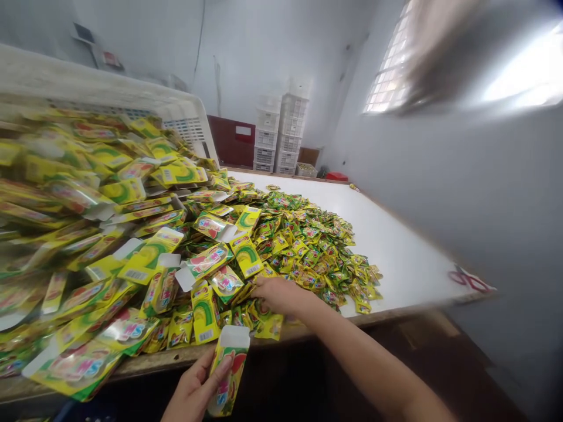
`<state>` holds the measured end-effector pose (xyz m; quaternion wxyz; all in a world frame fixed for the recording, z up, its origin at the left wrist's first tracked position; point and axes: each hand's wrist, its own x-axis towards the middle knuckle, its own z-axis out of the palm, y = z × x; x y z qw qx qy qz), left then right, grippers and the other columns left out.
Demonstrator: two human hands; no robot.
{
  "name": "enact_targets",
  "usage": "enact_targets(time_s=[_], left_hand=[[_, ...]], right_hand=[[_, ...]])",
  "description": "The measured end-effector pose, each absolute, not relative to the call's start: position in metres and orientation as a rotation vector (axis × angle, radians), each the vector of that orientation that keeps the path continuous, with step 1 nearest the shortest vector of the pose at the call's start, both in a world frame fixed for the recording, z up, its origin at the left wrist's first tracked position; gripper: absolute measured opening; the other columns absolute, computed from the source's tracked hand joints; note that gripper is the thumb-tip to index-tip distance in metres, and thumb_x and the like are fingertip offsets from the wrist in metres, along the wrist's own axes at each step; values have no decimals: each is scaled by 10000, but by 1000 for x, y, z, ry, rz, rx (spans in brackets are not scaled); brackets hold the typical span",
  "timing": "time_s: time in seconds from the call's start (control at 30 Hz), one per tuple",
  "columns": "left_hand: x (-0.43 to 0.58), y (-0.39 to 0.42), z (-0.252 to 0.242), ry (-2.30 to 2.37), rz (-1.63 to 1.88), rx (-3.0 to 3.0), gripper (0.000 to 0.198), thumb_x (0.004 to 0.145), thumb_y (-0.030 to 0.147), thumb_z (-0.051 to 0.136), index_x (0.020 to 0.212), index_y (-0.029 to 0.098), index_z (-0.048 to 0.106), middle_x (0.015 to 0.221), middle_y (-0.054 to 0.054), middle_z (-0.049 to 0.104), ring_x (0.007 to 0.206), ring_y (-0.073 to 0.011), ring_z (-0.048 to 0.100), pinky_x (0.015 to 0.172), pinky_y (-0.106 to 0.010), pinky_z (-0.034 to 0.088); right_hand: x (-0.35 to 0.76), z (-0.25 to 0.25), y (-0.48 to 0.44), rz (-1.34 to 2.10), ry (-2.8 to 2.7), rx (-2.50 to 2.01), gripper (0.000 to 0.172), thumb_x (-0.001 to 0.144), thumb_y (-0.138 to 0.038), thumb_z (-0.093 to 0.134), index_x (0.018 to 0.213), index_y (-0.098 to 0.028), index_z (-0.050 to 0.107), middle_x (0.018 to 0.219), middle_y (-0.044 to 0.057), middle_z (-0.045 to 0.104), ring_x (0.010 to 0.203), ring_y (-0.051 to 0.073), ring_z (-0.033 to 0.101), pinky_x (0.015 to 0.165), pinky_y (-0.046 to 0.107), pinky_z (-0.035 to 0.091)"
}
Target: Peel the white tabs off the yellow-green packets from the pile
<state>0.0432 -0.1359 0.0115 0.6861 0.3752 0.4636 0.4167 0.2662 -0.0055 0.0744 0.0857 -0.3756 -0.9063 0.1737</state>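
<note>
My left hand (pixel 196 387) is low at the table's front edge, closed around a small yellow-green printed carton (pixel 229 369) with its white top flap open. My right hand (pixel 275 293) reaches across into the pile of small yellow-green sachets (pixel 316 246) on the white table (pixel 396 246); its fingers are curled down among the sachets, and whatever they hold is hidden. A heap of flat cartons of the same print (pixel 145 252) spills from the left toward both hands.
A white plastic crate (pixel 185 117) sits behind the carton heap at left. Red-handled scissors (pixel 470 280) lie near the table's right corner. Stacked white crates (pixel 281 135) stand against the far wall, with a window at upper right.
</note>
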Motion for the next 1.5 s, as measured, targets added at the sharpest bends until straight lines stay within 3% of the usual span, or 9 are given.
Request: enact_targets(time_s=[0.13, 0.3, 0.5, 0.7, 0.83, 0.93, 1.1, 1.27, 1.5], left_hand=[[43, -143, 9, 973, 927, 832, 490, 765, 466, 736, 1181, 212, 678, 1103, -50, 755, 1100, -322, 652, 927, -368, 518], [53, -148, 2, 1032, 975, 731, 583, 730, 543, 728, 1203, 208, 667, 971, -55, 780, 885, -293, 713, 775, -339, 554], [68, -147, 8, 981, 910, 841, 530, 757, 546, 698, 1164, 206, 690, 975, -51, 764, 927, -292, 687, 801, -329, 542], [72, -148, 7, 922, 902, 975, 401, 874, 451, 608, 1217, 251, 668, 1138, -40, 723, 1046, -268, 638, 950, -325, 478], [72, -158, -1, 954, 901, 978, 396, 890, 447, 588, 1215, 233, 662, 1067, -55, 727, 989, -263, 641, 877, -309, 491], [71, -164, -4, 966, 895, 993, 381, 889, 448, 589, 1169, 207, 676, 975, -59, 718, 937, -252, 631, 834, -295, 489], [66, -171, -8, 978, 870, 1029, 304, 907, 458, 550, 946, 196, 699, 830, -26, 674, 801, -204, 603, 739, -261, 478], [67, -179, -10, 900, 854, 973, 333, 750, 398, 758, 1012, 207, 683, 908, -32, 694, 907, -251, 618, 799, -289, 483], [71, -187, 5, 722, 806, 837, 342, 829, 365, 692, 1139, 222, 680, 1056, -60, 727, 995, -255, 633, 901, -333, 468]], right_hand=[[263, 72, -8, 358, -2750, -1097, 127, 725, -128, 753, 833, -185, 721, 973, 46, 604, 845, 200, 546, 737, 292, 439], [283, 81, -28, 303, -2695, -1081, 78, 787, -161, 714, 821, -179, 646, 937, 68, 599, 1011, 252, 491, 924, 380, 388], [276, 78, -70, 501, -2065, -1251, 208, 934, -254, 577, 1130, -185, 569, 1013, 61, 607, 920, 188, 557, 817, 300, 445], [240, 51, -117, 650, -1794, -1214, 110, 913, -231, 589, 1019, -208, 609, 953, 34, 598, 897, 181, 558, 826, 290, 438], [244, 51, -123, 722, -1851, -1328, 69, 893, -194, 598, 960, -196, 612, 896, 21, 587, 851, 174, 548, 773, 275, 430], [249, 58, -121, 807, -1949, -1307, 150, 875, -136, 600, 997, -209, 648, 920, 10, 604, 884, 161, 565, 794, 256, 426], [248, 67, -124, 998, -2183, -1242, 181, 819, -105, 661, 920, -238, 732, 820, -23, 617, 824, 144, 594, 744, 221, 428], [246, 77, -127, 1063, -2269, -1178, 239, 817, -87, 645, 1010, -214, 702, 961, 7, 665, 924, 158, 612, 835, 223, 444], [246, 88, -127, 958, -2460, -1258, 118, 751, -95, 646, 819, -179, 694, 776, -5, 662, 725, 136, 596, 636, 192, 409]])
